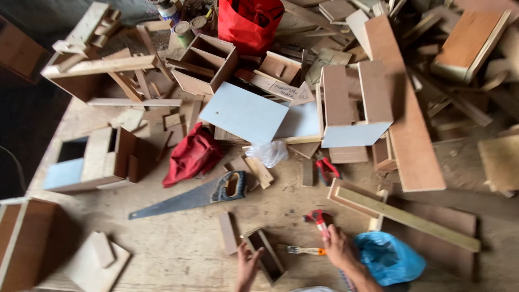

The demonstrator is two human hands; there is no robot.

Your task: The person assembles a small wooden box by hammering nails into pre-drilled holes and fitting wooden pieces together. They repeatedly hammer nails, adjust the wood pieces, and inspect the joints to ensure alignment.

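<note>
Fingers of the left hand [247, 266] spread flat on the small wooden box [265, 254]; right hand [336, 246] loosely curled, grip unclear, near the bench's [178, 243] front edge. Best pin it firmly.

Wide plywood worktop [178, 249], pale and scuffed, fills most of the view. Dark floor [21, 124] shows past its left edge. Far side is heaped with wood offcuts [432, 32] and half-built open wooden boxes [208, 62]. A long board [411, 124] lies lengthwise at right. A light grey panel [243, 113] lies flat near centre. A red bag [250, 21] stands at the top, paint tins [184, 30] just left of it. Red cloth [192, 154] is crumpled mid-table. Soft, even daylight, weak shadows. No walls or windows in view.
</note>
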